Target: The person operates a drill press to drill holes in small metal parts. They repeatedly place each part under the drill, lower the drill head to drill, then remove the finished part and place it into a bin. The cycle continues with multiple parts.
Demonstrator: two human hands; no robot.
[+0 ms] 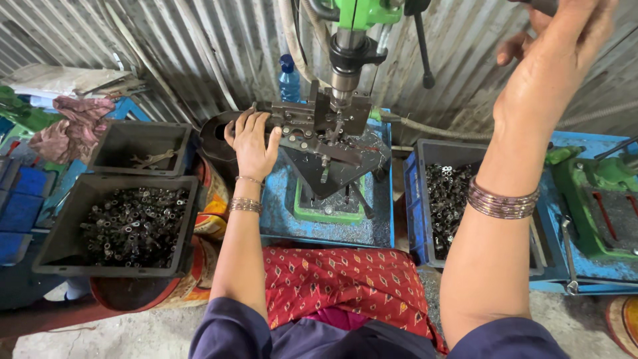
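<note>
Small metalworking workshop. A green drill press [352,40] stands on a blue bench [279,213] strewn with metal swarf, its spindle over a steel jig [319,126]. Black bins [60,246] on either side are filled with small metal parts [133,226]; another bin holds spanners [151,158]. The walls are corrugated sheet [199,46]. A second green machine [598,199] stands at right, rags [70,129] lie at left, and the floor is bare concrete [100,332]
</note>
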